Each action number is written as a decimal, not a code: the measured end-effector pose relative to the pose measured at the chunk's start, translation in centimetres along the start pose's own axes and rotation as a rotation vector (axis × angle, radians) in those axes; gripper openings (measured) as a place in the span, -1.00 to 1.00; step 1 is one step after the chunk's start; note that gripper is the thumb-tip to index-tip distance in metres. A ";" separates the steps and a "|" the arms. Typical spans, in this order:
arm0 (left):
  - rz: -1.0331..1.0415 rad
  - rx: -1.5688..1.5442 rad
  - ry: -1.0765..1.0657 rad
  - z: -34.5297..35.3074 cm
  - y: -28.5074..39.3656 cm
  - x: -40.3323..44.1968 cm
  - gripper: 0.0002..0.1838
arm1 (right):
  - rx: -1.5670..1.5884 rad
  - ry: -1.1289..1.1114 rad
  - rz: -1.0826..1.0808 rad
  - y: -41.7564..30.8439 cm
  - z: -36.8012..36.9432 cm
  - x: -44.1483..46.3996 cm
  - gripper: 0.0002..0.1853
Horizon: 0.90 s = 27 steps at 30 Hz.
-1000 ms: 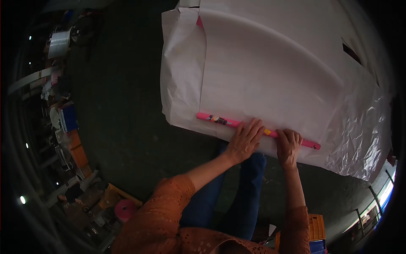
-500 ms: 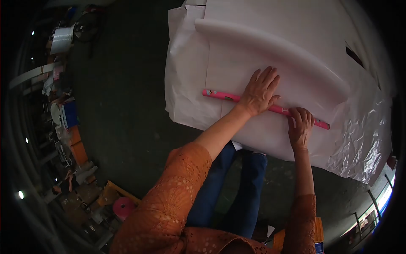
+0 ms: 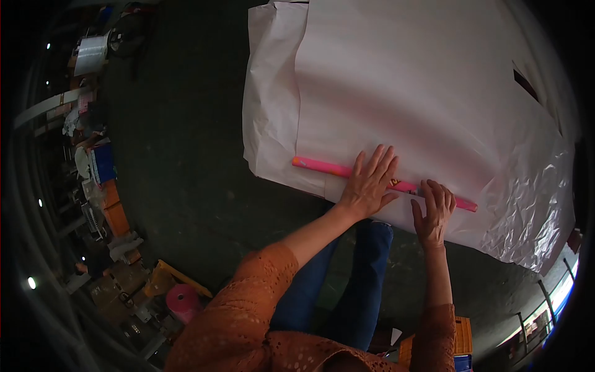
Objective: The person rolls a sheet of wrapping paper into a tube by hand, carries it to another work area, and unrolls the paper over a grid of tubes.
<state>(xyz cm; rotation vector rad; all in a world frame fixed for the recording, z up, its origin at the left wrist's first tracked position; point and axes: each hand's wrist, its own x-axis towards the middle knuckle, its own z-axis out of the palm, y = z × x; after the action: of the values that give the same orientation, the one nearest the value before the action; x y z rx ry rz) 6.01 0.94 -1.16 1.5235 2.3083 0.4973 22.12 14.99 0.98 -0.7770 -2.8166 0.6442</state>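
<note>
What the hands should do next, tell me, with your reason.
Probably roll the pink tube slightly forward: the left hand lies across it with fingers spread, the right hand lies over it nearer its right end, and white sheeting stretches out beyond it.

I was in a dim room, its dark green floor stretching out to my left. Along that side ran a band of clutter: a pale, boxy object beside a dark, round, fan-like shape, then a deep blue box above an orange box. Nearer me sat a pink cylinder with a hole in its end, close to a yellow angular piece. Small white lights glowed at the far left. To my right, an orange-yellow plastic crate stood low, and daylight-bright glare came in past thin dark posts.
</note>
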 end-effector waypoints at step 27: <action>0.199 0.170 0.146 2.0 -0.9 -0.8 -0.27 | 0.496 0.541 0.526 10.7 -2.5 -2.7 -0.62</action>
<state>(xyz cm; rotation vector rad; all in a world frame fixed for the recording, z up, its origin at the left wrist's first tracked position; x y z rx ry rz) 6.51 0.07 -3.23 1.8678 2.3718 0.4868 29.93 22.82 -1.56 -1.3402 -1.8607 0.9712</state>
